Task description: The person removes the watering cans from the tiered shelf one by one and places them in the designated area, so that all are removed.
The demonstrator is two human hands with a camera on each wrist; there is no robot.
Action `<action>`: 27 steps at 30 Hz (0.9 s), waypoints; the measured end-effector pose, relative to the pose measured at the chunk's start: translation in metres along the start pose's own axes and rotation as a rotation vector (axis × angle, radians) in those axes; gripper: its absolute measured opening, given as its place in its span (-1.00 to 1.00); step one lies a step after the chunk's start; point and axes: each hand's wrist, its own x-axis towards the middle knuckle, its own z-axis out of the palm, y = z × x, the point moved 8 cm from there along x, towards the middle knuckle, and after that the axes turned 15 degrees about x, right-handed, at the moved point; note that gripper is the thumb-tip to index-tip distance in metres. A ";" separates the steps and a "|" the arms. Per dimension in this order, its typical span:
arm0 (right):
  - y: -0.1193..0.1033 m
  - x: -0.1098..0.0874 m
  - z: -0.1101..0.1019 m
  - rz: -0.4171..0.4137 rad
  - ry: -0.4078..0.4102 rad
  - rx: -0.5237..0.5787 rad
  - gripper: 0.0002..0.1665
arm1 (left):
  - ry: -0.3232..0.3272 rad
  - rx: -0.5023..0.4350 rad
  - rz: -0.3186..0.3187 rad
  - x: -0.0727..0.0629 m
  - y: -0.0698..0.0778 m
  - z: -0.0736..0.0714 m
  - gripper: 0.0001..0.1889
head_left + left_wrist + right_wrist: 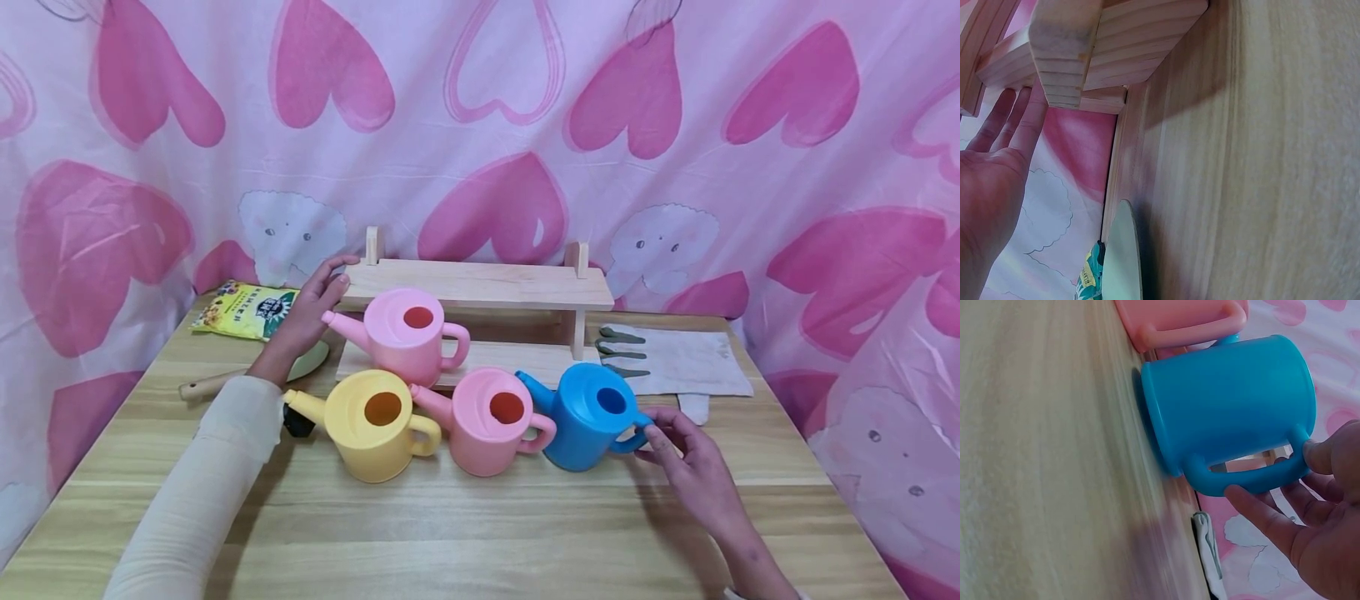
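My right hand (693, 471) holds the handle of a blue watering can (581, 425), thumb on top and fingers around the loop. In the right wrist view the can's base is right at the tabletop. My left hand (300, 321) touches the left end of a two-tier wooden shelf (480, 283) with extended fingers (1029, 128). To the left of the blue can stand a pink watering can (483, 433) and a yellow watering can (367, 442). Behind them, another pink watering can (408, 337) overlaps the shelf's lower board. All spouts point left.
A yellow printed bag (243, 310) lies at the back left, near a pale green rounded thing (309, 362) and a wooden handle (206, 387). Something black (298, 422) is partly hidden behind the yellow can. White gloves (682, 360) with green fingertips lie right of the shelf.
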 end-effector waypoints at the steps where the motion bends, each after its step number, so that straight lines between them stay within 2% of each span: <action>1: 0.001 0.000 0.001 0.004 -0.002 0.006 -0.64 | -0.001 0.005 0.000 0.000 0.000 0.000 -0.45; 10: 0.003 0.000 0.002 -0.008 -0.029 0.028 -0.64 | 0.002 0.016 -0.007 0.000 0.001 0.000 -0.42; 17: 0.005 -0.001 0.004 0.017 -0.048 0.050 -0.65 | 0.001 0.016 -0.009 -0.001 0.001 0.000 -0.42; 27: 0.003 0.000 0.004 0.038 -0.056 0.017 -0.63 | -0.004 0.012 -0.014 -0.001 0.000 0.000 -0.43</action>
